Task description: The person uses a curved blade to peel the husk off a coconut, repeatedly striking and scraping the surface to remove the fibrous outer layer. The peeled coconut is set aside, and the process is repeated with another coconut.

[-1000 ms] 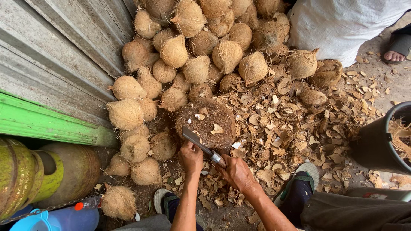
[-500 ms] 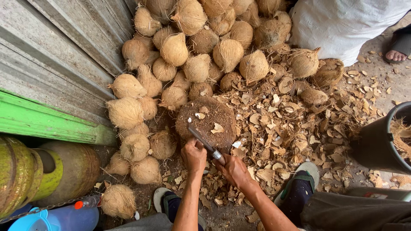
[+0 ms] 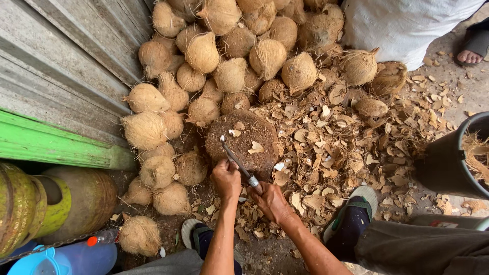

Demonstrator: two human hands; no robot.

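Right hand [image 3: 271, 199]: fingers curled tight round the handle of a knife [image 3: 238, 164]; blade slants up and left, tip resting on the block [image 3: 243, 143]. Left hand [image 3: 226, 179]: fingers closed in a loose fist just left of the blade, at the block's near edge; whether it holds anything cannot be told, the palm is hidden.

Block: round, dark, fibrous top, with a few pale shell chips on it. Shell scraps [image 3: 336, 147] litter the ground right of it.

Husked coconuts [image 3: 229, 56] heaped behind and left of the block, against a grey corrugated wall [image 3: 61, 71] with a green ledge [image 3: 56, 145].

White sack [image 3: 402, 25] top right, plain; another person's bare foot [image 3: 468, 55] beside it. Black bucket [image 3: 451, 163] at right edge, fibre inside. Own sandal [image 3: 356, 214] near right of the hands.

Bottom left: yellow-green gas cylinder [image 3: 20, 209], blue plastic bottle [image 3: 76, 257] with a red cap lying beneath it. No label legible on either.
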